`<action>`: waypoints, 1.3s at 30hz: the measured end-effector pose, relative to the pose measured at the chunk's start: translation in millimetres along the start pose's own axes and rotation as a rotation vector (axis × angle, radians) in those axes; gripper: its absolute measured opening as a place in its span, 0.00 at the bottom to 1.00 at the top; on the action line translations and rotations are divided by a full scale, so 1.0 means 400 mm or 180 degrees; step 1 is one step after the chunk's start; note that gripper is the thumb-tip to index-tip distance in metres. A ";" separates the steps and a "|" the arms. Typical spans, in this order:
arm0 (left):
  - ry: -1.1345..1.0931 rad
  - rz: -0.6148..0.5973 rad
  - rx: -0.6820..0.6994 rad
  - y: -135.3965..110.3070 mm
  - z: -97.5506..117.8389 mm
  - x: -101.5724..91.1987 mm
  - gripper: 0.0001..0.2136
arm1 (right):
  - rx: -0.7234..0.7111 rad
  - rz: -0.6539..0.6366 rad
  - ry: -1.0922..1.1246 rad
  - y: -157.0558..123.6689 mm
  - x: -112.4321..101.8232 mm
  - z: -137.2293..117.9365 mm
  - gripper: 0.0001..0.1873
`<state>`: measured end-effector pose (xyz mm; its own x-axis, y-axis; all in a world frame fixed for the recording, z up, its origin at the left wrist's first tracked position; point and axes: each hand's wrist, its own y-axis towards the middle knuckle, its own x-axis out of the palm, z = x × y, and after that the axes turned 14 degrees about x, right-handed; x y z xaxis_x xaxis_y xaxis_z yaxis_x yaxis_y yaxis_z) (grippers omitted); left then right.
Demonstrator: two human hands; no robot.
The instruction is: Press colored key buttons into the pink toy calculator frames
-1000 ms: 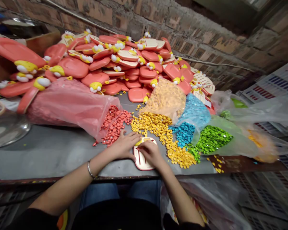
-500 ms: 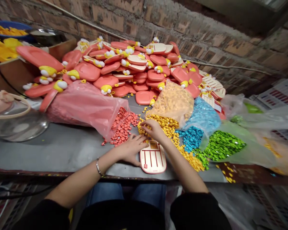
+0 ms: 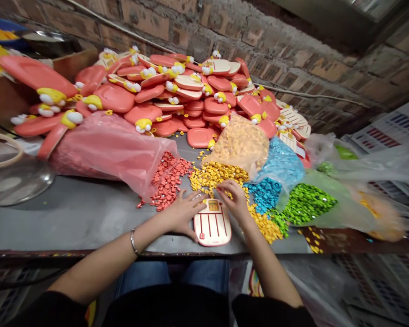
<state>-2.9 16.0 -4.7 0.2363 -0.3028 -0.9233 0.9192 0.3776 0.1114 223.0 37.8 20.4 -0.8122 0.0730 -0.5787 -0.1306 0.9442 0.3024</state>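
Head view: left hand is lying flat, fingers spread, against the cream plastic board near the worktop front edge. Right hand is curling its fingers into yellow beads just above the board; can't tell if gripping any.

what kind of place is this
Likely a small workshop assembling plastic goods by hand: a big heap of coral-pink paddle-shaped plastic pieces with yellow trim, clear bags of tiny coloured plastic parts on a grey bench, and a rough brick wall.
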 end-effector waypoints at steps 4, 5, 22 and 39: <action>-0.0061 0.0006 -0.0118 0.002 0.001 0.000 0.50 | 0.0429 0.0117 -0.0162 -0.105 -0.048 0.039 0.05; -0.0064 0.0016 -0.0138 0.003 0.002 -0.001 0.51 | 0.0462 0.0063 -0.0213 -0.119 -0.047 0.049 0.06; -0.0082 0.0090 -0.0089 0.008 -0.008 0.004 0.51 | 0.0463 -0.0630 -0.0623 -0.151 -0.044 0.037 0.07; -0.0161 0.0030 0.0102 0.003 -0.015 -0.006 0.52 | 0.0516 -0.2145 0.0459 -0.009 -0.003 -0.056 0.11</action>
<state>-4.3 22.4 -4.7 0.2598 -0.3436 -0.9024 0.9263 0.3526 0.1324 212.0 27.1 37.0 -0.6531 -0.5767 -0.4908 -0.5541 0.8057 -0.2095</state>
